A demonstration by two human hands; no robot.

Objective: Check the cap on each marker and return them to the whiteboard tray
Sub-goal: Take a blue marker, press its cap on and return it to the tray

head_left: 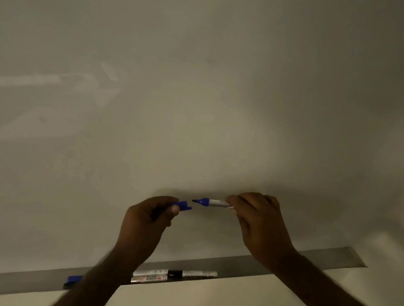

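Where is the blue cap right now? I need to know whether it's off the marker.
In the head view, the blue cap is in the left hand, just left of the uncapped marker held by the right hand.

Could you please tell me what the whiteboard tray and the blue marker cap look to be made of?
The whiteboard tray looks like brushed metal, probably aluminium: a dull grey, matt strip with a soft sheen. The blue cap in the left hand seems to be moulded plastic: solid, even colour with a smooth surface. The marker in the right hand has a silvery barrel; plastic or metal, I cannot tell.
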